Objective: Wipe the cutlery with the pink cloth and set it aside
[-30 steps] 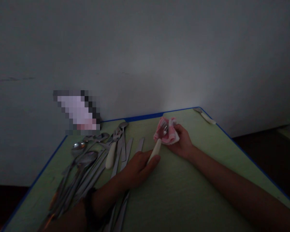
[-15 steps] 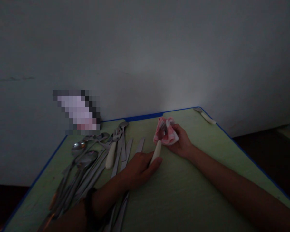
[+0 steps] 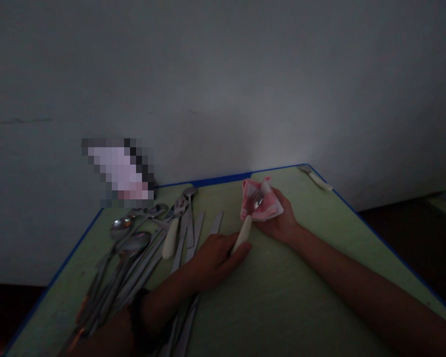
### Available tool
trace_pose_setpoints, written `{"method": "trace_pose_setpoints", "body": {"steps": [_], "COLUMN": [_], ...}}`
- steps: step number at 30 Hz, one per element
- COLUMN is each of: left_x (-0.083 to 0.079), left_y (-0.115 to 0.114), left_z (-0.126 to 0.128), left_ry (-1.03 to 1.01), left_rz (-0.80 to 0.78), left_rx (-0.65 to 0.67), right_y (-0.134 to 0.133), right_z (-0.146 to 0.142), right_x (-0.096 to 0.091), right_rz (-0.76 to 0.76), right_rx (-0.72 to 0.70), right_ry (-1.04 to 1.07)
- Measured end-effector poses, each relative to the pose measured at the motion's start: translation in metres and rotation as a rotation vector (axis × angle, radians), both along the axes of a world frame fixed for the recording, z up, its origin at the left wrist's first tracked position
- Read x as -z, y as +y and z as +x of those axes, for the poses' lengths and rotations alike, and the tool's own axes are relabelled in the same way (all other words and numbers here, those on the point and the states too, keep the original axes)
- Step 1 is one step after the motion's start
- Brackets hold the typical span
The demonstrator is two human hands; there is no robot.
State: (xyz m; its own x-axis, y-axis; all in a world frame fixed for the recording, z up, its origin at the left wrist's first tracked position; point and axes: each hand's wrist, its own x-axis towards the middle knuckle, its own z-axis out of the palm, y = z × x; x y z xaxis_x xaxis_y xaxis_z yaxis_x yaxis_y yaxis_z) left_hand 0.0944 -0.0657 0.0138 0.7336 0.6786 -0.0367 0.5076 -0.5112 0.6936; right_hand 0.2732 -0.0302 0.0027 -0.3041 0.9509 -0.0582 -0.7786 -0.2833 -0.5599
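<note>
My left hand point(image 3: 215, 258) is closed round the white handle of a fork point(image 3: 247, 225) over a green table point(image 3: 282, 297). The fork's metal head lies against a crumpled pink cloth point(image 3: 262, 203). My right hand point(image 3: 282, 223) grips that cloth from the right and presses it to the fork's head. Both hands sit near the table's far middle.
A heap of metal spoons, knives and forks point(image 3: 141, 258) lies on the left of the table, one with a white handle point(image 3: 170, 239). Another white-handled utensil point(image 3: 315, 178) rests at the far right corner. A grey wall stands behind; the blue table edge point(image 3: 208, 179) runs along it.
The cloth has shifted slightly right and opened over the fork's head; the fork's head shows against it again after being wrapped. Both hands stay in nearly the same place.
</note>
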Motion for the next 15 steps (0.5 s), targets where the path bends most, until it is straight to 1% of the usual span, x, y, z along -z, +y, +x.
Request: {"method": "trace_pose_setpoints", "body": {"steps": [2, 6, 15], "left_x": [0.0000, 0.0008, 0.0015], "left_y": [0.0002, 0.0005, -0.0006], "left_z": [0.0000, 0.0000, 0.0000], "left_ry": [0.011, 0.016, 0.026], "left_rz": [0.010, 0.022, 0.054], "left_rx": [0.010, 0.023, 0.023], "right_y": [-0.0002, 0.0000, 0.0009], "right_z": [-0.0003, -0.0012, -0.0030], "right_x": [-0.0009, -0.0013, -0.0007], "right_rz": [0.052, 0.099, 0.062], "right_rx": [-0.032, -0.031, -0.048], "right_ry": [-0.025, -0.032, -0.054]}}
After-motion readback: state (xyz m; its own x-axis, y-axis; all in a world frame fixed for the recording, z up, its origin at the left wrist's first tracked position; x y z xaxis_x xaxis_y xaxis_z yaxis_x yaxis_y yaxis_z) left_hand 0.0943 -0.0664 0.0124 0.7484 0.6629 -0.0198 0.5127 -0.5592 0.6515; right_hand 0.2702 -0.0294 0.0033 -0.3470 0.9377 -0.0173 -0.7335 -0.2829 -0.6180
